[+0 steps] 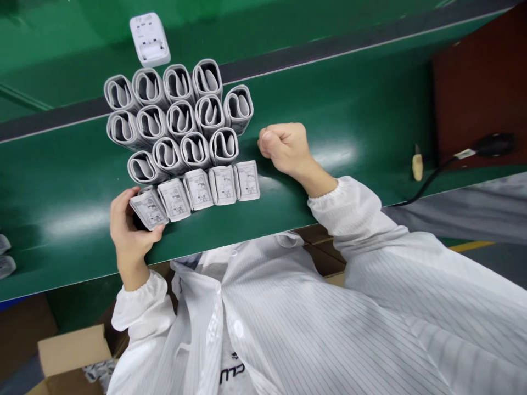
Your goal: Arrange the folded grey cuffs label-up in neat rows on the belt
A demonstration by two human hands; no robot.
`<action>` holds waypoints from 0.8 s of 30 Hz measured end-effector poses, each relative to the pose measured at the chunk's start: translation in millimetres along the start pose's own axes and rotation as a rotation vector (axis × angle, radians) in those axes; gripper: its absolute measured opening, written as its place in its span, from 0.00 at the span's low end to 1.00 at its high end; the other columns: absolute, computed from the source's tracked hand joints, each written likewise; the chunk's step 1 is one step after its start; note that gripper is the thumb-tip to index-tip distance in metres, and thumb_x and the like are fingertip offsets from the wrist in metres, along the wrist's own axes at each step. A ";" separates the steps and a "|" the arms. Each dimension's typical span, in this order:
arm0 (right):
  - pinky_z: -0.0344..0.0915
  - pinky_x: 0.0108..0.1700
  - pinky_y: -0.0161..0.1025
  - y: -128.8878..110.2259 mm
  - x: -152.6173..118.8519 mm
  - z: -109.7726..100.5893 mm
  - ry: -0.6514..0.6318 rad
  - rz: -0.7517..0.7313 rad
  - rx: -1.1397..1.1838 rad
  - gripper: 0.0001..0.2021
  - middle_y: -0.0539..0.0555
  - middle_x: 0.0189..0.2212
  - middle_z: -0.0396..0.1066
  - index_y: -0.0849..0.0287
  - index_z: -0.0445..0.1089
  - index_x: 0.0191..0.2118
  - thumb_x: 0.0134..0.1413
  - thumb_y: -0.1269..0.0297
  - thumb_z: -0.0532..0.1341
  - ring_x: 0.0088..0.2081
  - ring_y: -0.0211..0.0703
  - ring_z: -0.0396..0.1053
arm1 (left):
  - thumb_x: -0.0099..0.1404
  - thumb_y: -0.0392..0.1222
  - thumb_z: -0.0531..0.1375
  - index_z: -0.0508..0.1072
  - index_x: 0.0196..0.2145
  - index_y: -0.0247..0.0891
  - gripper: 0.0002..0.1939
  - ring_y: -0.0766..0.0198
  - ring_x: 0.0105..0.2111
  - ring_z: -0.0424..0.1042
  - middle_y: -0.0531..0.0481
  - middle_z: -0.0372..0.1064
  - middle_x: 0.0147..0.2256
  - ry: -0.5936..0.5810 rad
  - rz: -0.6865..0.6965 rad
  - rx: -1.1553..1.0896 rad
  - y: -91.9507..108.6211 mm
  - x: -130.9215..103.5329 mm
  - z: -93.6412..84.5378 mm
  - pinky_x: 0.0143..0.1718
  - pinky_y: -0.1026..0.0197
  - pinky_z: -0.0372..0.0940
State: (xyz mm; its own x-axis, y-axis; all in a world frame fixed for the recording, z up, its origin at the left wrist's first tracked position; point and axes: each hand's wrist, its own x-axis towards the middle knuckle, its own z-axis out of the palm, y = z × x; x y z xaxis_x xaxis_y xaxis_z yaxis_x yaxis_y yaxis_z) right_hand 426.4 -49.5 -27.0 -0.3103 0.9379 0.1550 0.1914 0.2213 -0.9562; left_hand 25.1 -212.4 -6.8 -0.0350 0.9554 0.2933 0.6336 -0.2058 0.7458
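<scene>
Several folded paper leaflets (200, 190) with printed drawings lie in a front row on the green table. My left hand (130, 236) grips the leftmost folded leaflet (149, 209) of that row, thumb at its lower edge and fingers at its top. Behind the row, several rolled paper leaflets (181, 119) stand packed in rows with their coiled ends up. My right hand (285, 148) is closed in a fist to the right of the leaflets, touching none of them; whether something small is inside cannot be seen.
A white plastic device (150, 39) lies behind the leaflets. On the right are a brown board (481, 93), a black cable (432, 178) and a small tool with a pale handle (417, 167). An open cardboard box (74, 351) stands below the table at the lower left.
</scene>
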 end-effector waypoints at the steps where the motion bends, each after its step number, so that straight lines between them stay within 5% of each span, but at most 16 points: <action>1: 0.50 0.26 0.43 -0.7 0.0 0.3 0.015 0.002 -0.006 0.38 0.48 0.19 0.54 0.53 0.55 0.23 0.68 0.23 0.59 0.24 0.39 0.53 | 0.62 0.70 0.74 0.69 0.67 0.41 0.47 0.31 0.66 0.73 0.37 0.70 0.63 -0.003 0.005 -0.005 0.2 0.1 -0.1 0.58 0.25 0.74; 14: 0.55 0.32 0.40 -17.7 1.7 0.1 -0.085 -0.077 -0.068 0.31 0.46 0.22 0.60 0.55 0.68 0.28 0.75 0.34 0.60 0.26 0.37 0.57 | 0.61 0.67 0.76 0.69 0.69 0.48 0.46 0.38 0.66 0.74 0.37 0.70 0.64 0.001 0.001 -0.024 -1.9 -2.5 -0.1 0.68 0.35 0.74; 19: 0.52 0.30 0.38 -12.3 3.2 -2.6 -0.229 -0.171 -0.068 0.27 0.43 0.21 0.60 0.56 0.69 0.27 0.63 0.40 0.75 0.24 0.33 0.55 | 0.62 0.64 0.76 0.68 0.69 0.49 0.44 0.40 0.67 0.74 0.37 0.70 0.65 -0.013 0.034 -0.043 -2.1 0.2 0.6 0.69 0.35 0.72; 24: 0.52 0.26 0.37 -33.4 -8.3 0.1 -0.259 -0.243 0.116 0.29 0.42 0.17 0.57 0.56 0.66 0.22 0.56 0.46 0.81 0.22 0.32 0.56 | 0.62 0.45 0.77 0.67 0.51 0.48 0.27 0.48 0.66 0.74 0.43 0.67 0.65 0.104 0.202 0.030 2.3 -4.1 -0.9 0.67 0.38 0.73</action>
State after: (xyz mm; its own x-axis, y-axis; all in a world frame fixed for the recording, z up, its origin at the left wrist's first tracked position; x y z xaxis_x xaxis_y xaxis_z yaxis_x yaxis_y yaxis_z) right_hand 422.5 -64.7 3.6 -0.5617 0.7600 0.3271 -0.0186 0.3836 -0.9233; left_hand 26.0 -217.1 -5.7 0.0159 0.8682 0.4960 0.6582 -0.3825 0.6484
